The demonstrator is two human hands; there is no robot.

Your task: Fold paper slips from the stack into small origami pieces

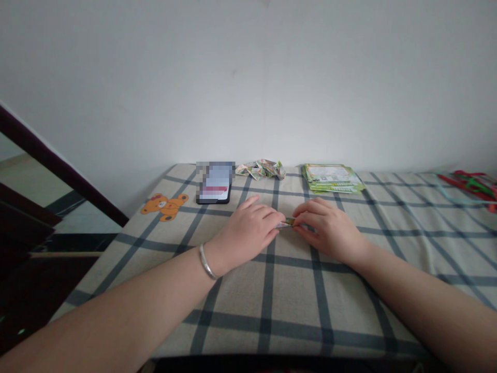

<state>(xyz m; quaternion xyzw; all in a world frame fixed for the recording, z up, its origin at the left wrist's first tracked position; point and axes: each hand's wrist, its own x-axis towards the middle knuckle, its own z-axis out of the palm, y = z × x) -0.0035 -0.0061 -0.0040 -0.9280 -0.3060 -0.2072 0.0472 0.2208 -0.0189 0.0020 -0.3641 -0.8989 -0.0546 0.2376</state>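
Two bare hands met over a small folded paper piece (288,223) at the centre of the frame, where it lay low on a checked tablecloth (287,305). The left hand (248,230), a silver bangle (206,263) on its wrist, lay palm down with its fingers pressed together and their tips closed on the near end of the piece. The right hand (326,228) curled its fingers over the other end and pinched it. How far the thumbs reached underneath could not be made out.

The work in hand looked like the folding or creasing of that slip, and it appeared to be at a late, tight stage, since very little of the paper showed between the fingertips. A fold that small would call for firm, even fingertip pressure and a steady hold at both ends, so that the slip did not spring open.

No box, tray or other container was in view. A loose pile of folded paper pieces (262,169) sat bare on the cloth at upper centre. Beside it to the right was a stack of green printed leaflets (333,178), and to the left a phone (214,182) lay face up. An orange bear motif (165,205) marked the cloth left of centre. Red and green cords (471,182) trailed at the right edge, below a plain white wall (248,77).
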